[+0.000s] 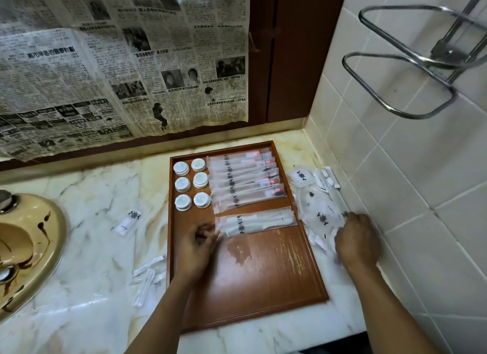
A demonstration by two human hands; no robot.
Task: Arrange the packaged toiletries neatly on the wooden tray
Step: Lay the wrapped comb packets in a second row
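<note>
The wooden tray (263, 287) lies on the marble worktop (92, 248), in the corner by the tiled wall (395, 169). At its far left stand six round white tubs (192, 185) in two columns of three. Beside them a fanned stack of long packets (245, 182) fills the far right, and just below that two comb packets (258, 220) overlap. The left hand (196, 248) is over the tray with its fingers (208, 233) curled at the left end of the comb packets, but blur hides whether they pinch the wrap or only touch it. The right hand (358, 241) rests back-up on a heap of loose packets (320, 214) on the worktop between tray and wall. Most of its fingertips are tucked beneath it, so I cannot tell its hold. A small packet (129, 220) and some swab packets (149, 274) lie left of the tray, near a sink (31, 243) cut off at the frame edge.
</note>
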